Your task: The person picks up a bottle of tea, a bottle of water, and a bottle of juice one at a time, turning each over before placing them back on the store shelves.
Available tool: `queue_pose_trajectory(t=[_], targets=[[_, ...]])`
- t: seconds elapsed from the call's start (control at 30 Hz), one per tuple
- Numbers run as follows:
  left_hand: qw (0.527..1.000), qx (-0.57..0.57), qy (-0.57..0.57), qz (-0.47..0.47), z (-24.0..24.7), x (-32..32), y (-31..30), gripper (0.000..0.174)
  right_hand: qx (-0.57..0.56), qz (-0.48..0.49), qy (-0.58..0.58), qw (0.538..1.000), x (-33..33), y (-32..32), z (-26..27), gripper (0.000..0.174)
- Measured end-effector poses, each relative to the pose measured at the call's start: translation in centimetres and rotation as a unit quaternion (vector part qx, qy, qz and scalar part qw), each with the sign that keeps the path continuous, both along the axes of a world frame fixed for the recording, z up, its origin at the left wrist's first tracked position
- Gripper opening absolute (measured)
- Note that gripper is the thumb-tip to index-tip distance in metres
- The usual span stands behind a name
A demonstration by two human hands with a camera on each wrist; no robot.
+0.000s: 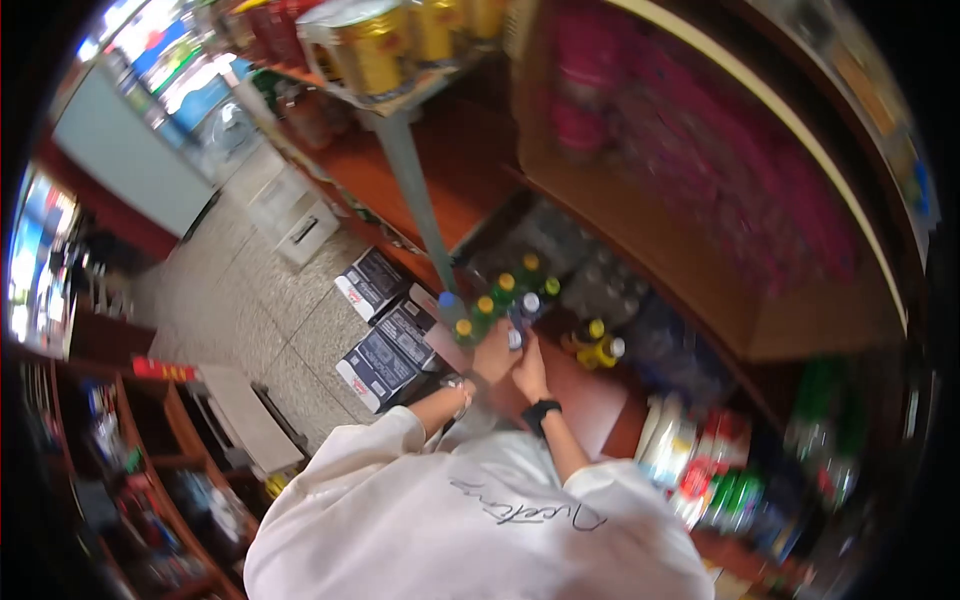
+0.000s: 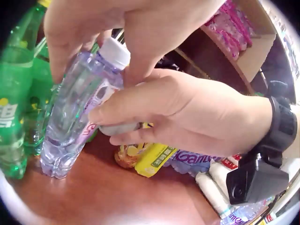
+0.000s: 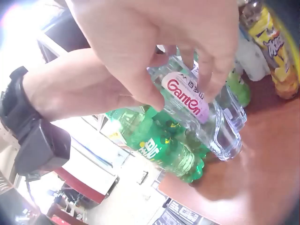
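Observation:
In the left wrist view a clear water bottle (image 2: 70, 110) with a white cap (image 2: 115, 52) stands tilted on the reddish-brown board. My left hand (image 2: 154, 33) grips it near the neck. My right hand (image 2: 183, 103) lays its thumb on the label, and its fingers curl beside a second white cap (image 2: 119, 129). From the right wrist, my right hand (image 3: 159, 28) holds a Ganten water bottle (image 3: 187, 96) around its upper part. Close against that one is another clear bottle (image 3: 234, 110). Green soda bottles (image 3: 159, 145) stand alongside.
Yellow-labelled drink bottles (image 1: 600, 348) are to the right of my hands. Dark printed boxes (image 1: 390, 350) sit on the floor at the left. A metal shelf post (image 1: 415, 190) rises beyond the green bottles, and a large carton (image 1: 640, 240) overhangs the board.

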State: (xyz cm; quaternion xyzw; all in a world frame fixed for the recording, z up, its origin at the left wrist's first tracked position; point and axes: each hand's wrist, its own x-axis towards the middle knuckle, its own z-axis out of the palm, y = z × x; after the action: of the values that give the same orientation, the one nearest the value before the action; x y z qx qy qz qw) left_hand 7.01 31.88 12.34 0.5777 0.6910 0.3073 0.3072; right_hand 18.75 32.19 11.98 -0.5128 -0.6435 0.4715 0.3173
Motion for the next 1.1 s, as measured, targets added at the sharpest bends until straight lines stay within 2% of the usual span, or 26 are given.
queue_pose_trajectory(t=[0.07,0.13,0.17,0.2,0.27,0.33,0.4,0.47,0.53,0.57,0.73,0.8,0.83,0.87,0.93,0.97,1.07,1.1], targets=[[1.0,-0.011,0.012,0.016,-0.3,0.8,-0.5,0.038,0.035,-0.044,-0.013,0.998,0.5,-0.1,-0.3,0.058],[0.998,0.001,0.056,0.003,0.0,1.6,-1.7,0.04,-0.017,-0.013,-0.004,1.0,1.5,-0.4,1.2,0.06],[0.998,-0.017,0.066,-0.017,-0.1,1.7,-2.3,0.041,-0.026,0.006,-0.002,1.0,2.4,0.1,-2.8,0.058],[0.998,-0.016,0.068,0.0,0.3,1.7,-3.0,0.041,-0.024,0.023,-0.001,0.999,3.3,-0.5,-3.4,0.058],[0.999,-0.023,0.043,0.003,1.9,1.1,-4.4,0.042,0.083,0.101,-0.07,0.989,3.6,-0.4,-3.8,0.048],[0.996,-0.054,-0.005,0.07,3.2,0.0,-6.7,0.047,0.004,0.197,-0.089,0.976,3.4,-1.3,2.7,0.051],[0.994,-0.035,-0.037,0.1,2.8,-1.1,-9.9,0.051,0.024,0.225,-0.133,0.965,4.0,-3.1,-1.6,0.069],[0.989,-0.026,-0.046,0.135,3.9,-1.9,-13.3,0.055,-0.122,0.329,-0.052,0.935,3.2,-4.2,0.4,0.073],[0.981,-0.041,-0.044,0.185,5.0,-3.0,-16.5,0.057,-0.107,0.382,-0.095,0.913,2.0,-6.4,-1.5,0.074],[0.979,-0.037,-0.037,0.197,5.8,-3.7,-17.8,0.057,-0.05,0.417,-0.089,0.903,0.8,-7.3,-0.9,0.074],[0.962,-0.052,-0.004,0.267,9.8,-8.3,-24.9,0.047,-0.055,0.468,-0.089,0.877,-6.2,-13.3,1.7,0.073],[0.958,0.039,-0.043,0.282,10.8,-10.6,-27.9,0.046,-0.073,0.485,-0.079,0.868,-9.5,-15.7,3.9,0.071],[0.954,0.016,-0.103,0.282,11.5,-11.8,-29.6,0.04,-0.059,0.498,-0.106,0.859,-11.0,-17.1,3.5,0.066],[0.95,0.029,-0.101,0.294,11.7,-13.0,-31.4,0.04,-0.046,0.509,-0.108,0.853,-12.0,-18.8,3.1,0.066],[0.92,0.095,-0.275,0.262,12.0,-15.8,-34.7,0.036,-0.086,0.535,-0.012,0.841,-14.9,-21.7,2.7,0.059],[0.911,0.125,-0.302,0.252,12.4,-17.0,-36.4,0.034,-0.101,0.548,-0.008,0.83,-16.3,-23.4,6.6,0.053],[0.883,0.157,-0.364,0.25,11.5,-20.4,-42.0,0.033,-0.134,0.583,-0.014,0.801,-20.0,-28.1,8.7,0.052],[0.871,0.171,-0.37,0.276,11.5,-21.0,-43.7,0.03,-0.143,0.59,-0.013,0.795,-21.2,-29.6,8.5,0.055]])
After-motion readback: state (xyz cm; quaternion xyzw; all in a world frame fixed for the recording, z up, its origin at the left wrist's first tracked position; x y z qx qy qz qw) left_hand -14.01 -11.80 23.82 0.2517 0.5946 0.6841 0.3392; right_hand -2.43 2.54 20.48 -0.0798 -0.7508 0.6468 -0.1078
